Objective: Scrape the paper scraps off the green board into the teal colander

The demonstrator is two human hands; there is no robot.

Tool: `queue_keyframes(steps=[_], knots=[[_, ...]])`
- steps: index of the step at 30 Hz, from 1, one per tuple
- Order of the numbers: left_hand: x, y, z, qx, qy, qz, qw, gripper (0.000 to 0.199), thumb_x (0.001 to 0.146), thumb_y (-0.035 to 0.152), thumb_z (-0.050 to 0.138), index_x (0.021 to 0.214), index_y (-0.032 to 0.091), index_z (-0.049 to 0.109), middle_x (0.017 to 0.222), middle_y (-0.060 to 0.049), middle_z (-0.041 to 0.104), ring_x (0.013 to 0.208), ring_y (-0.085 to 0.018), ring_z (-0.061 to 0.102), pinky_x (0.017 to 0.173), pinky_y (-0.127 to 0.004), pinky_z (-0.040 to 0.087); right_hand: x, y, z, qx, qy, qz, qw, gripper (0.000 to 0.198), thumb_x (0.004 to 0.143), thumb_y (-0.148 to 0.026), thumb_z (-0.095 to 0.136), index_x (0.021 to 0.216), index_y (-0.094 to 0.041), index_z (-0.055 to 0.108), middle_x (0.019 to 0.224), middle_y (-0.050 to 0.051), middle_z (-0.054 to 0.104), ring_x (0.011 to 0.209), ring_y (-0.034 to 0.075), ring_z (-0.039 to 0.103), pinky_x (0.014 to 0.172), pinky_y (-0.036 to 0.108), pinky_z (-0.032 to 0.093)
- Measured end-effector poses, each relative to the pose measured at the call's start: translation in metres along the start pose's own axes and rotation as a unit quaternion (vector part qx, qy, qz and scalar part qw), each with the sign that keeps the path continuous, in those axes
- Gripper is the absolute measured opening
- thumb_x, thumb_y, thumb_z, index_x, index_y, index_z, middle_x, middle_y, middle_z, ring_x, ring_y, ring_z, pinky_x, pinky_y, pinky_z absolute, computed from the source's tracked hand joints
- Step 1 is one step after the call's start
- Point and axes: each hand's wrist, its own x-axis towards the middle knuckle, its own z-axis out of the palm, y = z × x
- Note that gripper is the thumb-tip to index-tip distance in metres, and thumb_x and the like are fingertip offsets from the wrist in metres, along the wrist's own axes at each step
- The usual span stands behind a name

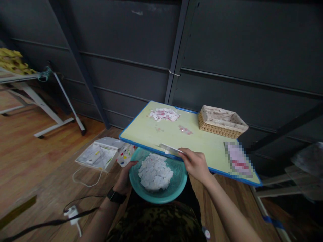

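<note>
My left hand [125, 176] grips the left rim of a teal plastic colander [180, 188], held close to my body under the table's near edge. White flat flakes [155, 173] are heaped inside it. In my right hand [195, 163] is a thin flat blade [170, 148], lying low along the blue table edge; its exact kind is unclear. A small white piece [167, 152] shows at the edge beneath the blade. On the yellow-green tabletop [141, 129] lie a pile of white and pinkish bits [164, 114] and a smaller pinkish patch [185, 130].
A lined wicker basket [219, 129] stands at the table's back right; a blurred-out flat item [238, 159] lies nearer. An open white box [97, 156], a power strip [72, 214] and cables are on the floor at left. A dark panelled wall [131, 60] rises behind.
</note>
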Motion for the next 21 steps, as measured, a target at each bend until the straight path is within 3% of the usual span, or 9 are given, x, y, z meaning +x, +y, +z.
queue_keyframes(steps=[7,12,16,18,21], knots=[[0.002,-0.001,0.000,-0.008,-0.017,-0.005,1.000,0.007,0.079,0.015,0.062,0.080,0.012,0.069,0.063,-0.004,0.074,0.049,-0.018,0.064,0.051,-0.028,0.048,0.004,-0.004,0.000,0.043,0.014,0.000,0.999,0.017,0.093,-0.029,0.056,0.094,-0.023,0.072,0.083,0.002,0.078,0.064,0.015,0.071,0.061,0.023,0.054],[0.002,-0.001,-0.002,-0.011,-0.017,-0.005,1.000,0.005,0.076,0.017,0.068,0.073,0.013,0.068,0.057,-0.002,0.070,0.048,-0.017,0.062,0.049,-0.027,0.046,0.007,-0.003,0.011,-0.010,0.114,-0.098,0.989,0.015,0.093,-0.022,0.057,0.098,-0.019,0.071,0.081,0.003,0.078,0.061,0.013,0.071,0.058,0.021,0.053],[0.003,-0.004,-0.005,-0.018,-0.025,-0.007,1.000,0.007,0.073,0.020,0.070,0.073,0.013,0.068,0.057,-0.001,0.070,0.049,-0.016,0.061,0.053,-0.027,0.050,0.010,-0.011,0.033,-0.069,0.143,-0.167,0.973,0.022,0.093,-0.015,0.052,0.106,-0.018,0.070,0.089,0.005,0.079,0.069,0.014,0.074,0.066,0.021,0.055],[0.004,-0.006,-0.005,-0.021,-0.025,-0.007,0.999,0.008,0.072,0.020,0.071,0.073,0.013,0.067,0.056,-0.001,0.069,0.047,-0.016,0.060,0.053,-0.027,0.049,0.019,-0.021,0.049,-0.090,0.108,-0.169,0.975,0.027,0.094,-0.014,0.049,0.110,-0.018,0.070,0.098,0.007,0.078,0.078,0.014,0.075,0.071,0.021,0.056],[0.008,-0.011,-0.004,-0.032,-0.020,0.004,0.999,0.014,0.071,0.018,0.069,0.084,0.011,0.070,0.063,-0.003,0.073,0.053,-0.019,0.065,0.054,-0.029,0.050,0.044,-0.040,0.074,-0.147,-0.032,-0.151,0.977,0.037,0.094,-0.012,0.042,0.123,-0.019,0.064,0.121,0.007,0.073,0.101,0.016,0.072,0.080,0.023,0.057]])
